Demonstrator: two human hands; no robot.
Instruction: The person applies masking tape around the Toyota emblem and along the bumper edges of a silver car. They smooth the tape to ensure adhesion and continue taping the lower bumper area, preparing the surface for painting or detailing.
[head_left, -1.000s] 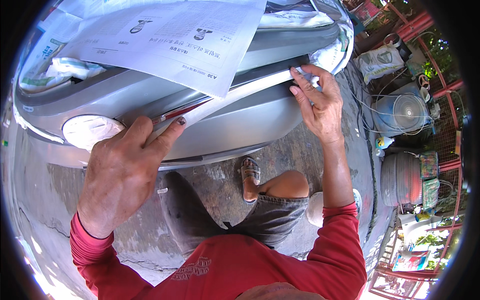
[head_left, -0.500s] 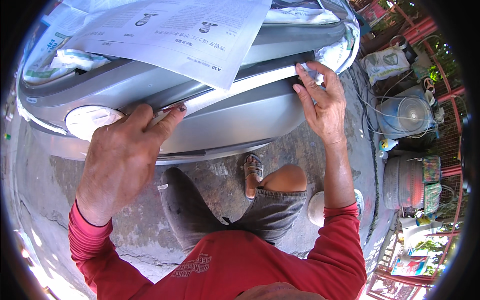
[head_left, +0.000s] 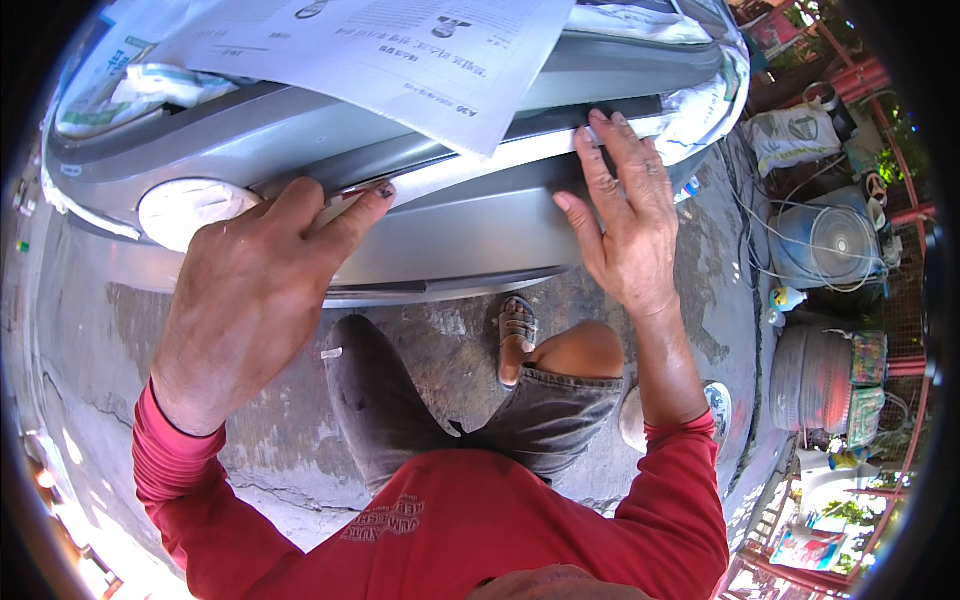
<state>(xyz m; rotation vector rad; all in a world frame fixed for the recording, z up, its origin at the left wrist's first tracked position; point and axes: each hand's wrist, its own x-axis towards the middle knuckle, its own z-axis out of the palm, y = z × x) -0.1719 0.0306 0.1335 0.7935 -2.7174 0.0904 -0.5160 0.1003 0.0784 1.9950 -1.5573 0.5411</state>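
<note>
A long white strip, like masking tape or paper, runs along the lower edge of a dark slot in a silver-grey car bumper. My left hand is closed at the strip's left end, its index finger lying along the edge; the other fingertips are hidden. Farther right, my right hand lies open, fingers stretched out, with its fingertips pressing on the strip and the thumb apart. A newspaper sheet hangs over the bumper just above the strip. White covering hides a round recess beside my left hand.
White and green wrapping covers parts of the car. Concrete floor lies below, with my sandalled foot near the bumper. Along the right stand a stacked tyre, a blue box fan, loose cables and a white sack.
My right hand has slid left along the strip, its fingers now straighter and closer together. The left hand stays at the strip's left end. The whole view has shifted slightly.
</note>
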